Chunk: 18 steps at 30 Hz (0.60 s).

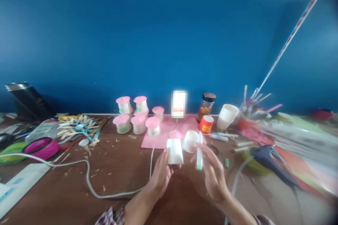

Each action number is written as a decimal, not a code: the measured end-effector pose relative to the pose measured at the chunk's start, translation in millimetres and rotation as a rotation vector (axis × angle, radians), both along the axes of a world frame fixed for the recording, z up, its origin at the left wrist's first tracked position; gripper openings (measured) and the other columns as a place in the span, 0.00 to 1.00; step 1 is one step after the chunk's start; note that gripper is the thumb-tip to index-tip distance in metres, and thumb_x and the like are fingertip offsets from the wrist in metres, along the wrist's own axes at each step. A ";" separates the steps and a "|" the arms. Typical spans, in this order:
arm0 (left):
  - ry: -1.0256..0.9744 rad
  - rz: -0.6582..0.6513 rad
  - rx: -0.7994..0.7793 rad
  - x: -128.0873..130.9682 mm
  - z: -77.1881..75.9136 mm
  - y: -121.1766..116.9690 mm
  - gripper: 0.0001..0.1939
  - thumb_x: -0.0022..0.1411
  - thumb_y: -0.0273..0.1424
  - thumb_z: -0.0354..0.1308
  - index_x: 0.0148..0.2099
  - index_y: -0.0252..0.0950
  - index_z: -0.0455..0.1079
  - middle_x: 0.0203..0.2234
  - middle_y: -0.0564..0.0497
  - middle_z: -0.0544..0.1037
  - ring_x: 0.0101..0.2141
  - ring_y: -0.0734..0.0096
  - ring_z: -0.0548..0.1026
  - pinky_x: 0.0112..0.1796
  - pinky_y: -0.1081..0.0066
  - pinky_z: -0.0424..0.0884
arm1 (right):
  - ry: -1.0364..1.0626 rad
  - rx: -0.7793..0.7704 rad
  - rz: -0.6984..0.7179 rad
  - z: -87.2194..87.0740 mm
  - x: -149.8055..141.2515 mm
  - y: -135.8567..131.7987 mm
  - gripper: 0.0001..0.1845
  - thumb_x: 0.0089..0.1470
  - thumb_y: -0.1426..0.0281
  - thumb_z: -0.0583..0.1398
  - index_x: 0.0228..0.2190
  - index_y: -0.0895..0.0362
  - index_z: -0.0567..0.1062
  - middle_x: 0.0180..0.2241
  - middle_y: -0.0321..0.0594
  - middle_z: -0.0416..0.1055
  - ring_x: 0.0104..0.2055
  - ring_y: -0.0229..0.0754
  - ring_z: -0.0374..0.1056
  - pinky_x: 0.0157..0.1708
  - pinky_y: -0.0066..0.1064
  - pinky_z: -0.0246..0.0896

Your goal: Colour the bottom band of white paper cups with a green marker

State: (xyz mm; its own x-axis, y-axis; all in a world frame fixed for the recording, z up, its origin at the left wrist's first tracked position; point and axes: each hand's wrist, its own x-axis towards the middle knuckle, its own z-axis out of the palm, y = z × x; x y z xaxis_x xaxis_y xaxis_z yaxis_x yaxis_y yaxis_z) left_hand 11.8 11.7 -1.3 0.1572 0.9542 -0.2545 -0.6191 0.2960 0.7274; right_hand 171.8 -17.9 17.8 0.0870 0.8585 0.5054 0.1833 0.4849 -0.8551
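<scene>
My left hand (163, 172) is wrapped round a white paper cup (174, 151), held over the front of the table. Beside it, my right hand (211, 168) grips a white marker (200, 153) with a green end pointing down toward me. Just behind the marker stands another white cup (190, 141), partly hidden by my right fingers. Both rest near a sheet of pink paper (169, 126). To the left stand several white cups topped with pink paper discs (153, 123), some stacked in two tiers.
A red cup (206, 125), a dark-lidded jar (207, 107) and a tilted white cup (227, 116) stand at the back right. A glue gun (274, 163) lies farther right. A white cable (113, 195) crosses the left side, near pink tape (42, 148) and wooden sticks (81, 126).
</scene>
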 end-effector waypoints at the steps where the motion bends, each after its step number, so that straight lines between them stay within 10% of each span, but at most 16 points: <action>1: -0.001 0.007 -0.010 0.3 0.4 0.6 0.26 0.58 0.47 0.58 0.49 0.32 0.67 0.40 0.42 0.76 0.42 0.59 0.74 0.38 0.64 0.69 | -0.049 0.036 -0.014 -0.5 0.4 -0.2 0.17 0.60 0.70 0.53 0.51 0.52 0.68 0.37 0.42 0.74 0.31 0.41 0.69 0.31 0.32 0.67; 13: -0.025 -0.016 -0.011 -0.2 0.9 -1.6 0.23 0.61 0.45 0.55 0.50 0.33 0.67 0.41 0.42 0.77 0.44 0.60 0.73 0.39 0.65 0.70 | -0.107 0.142 -0.254 6.8 1.6 -4.9 0.10 0.57 0.72 0.59 0.23 0.56 0.71 0.18 0.32 0.67 0.19 0.33 0.65 0.19 0.22 0.62; 18: 0.000 -0.030 -0.001 -0.7 0.1 0.1 0.22 0.63 0.44 0.53 0.49 0.31 0.67 0.41 0.41 0.77 0.45 0.59 0.72 0.41 0.64 0.69 | -0.054 0.068 -0.195 2.2 0.1 -10.3 0.05 0.58 0.72 0.58 0.29 0.57 0.72 0.23 0.36 0.73 0.22 0.35 0.69 0.21 0.23 0.65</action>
